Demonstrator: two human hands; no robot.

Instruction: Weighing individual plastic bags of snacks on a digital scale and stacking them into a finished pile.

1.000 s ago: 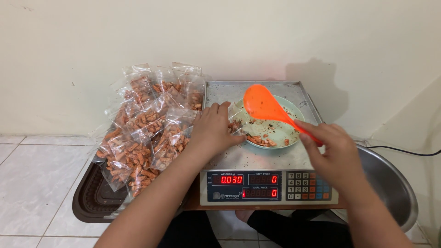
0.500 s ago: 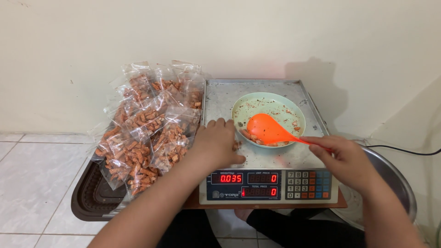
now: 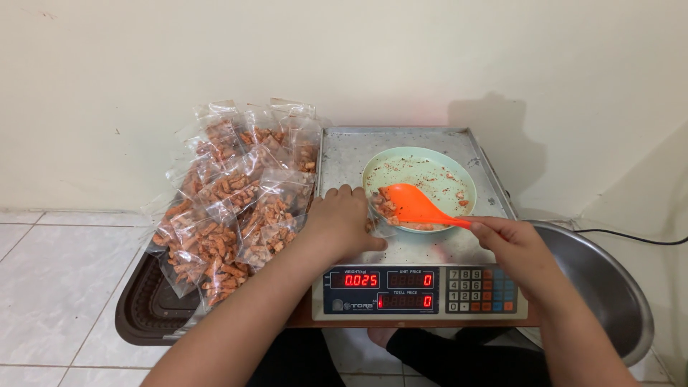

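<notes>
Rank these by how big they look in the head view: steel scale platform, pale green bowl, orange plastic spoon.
1. Steel scale platform
2. Pale green bowl
3. Orange plastic spoon
All three sit at similar distance, so the order looks sound.

My left hand (image 3: 344, 222) lies palm-down, fingers curled toward one o'clock; my right hand (image 3: 512, 247) is clenched, thumb pointing ten o'clock.

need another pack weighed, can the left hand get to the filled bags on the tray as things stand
Probably yes: the left hand rests on the scale beside the filled bags, with nothing between them.
</notes>
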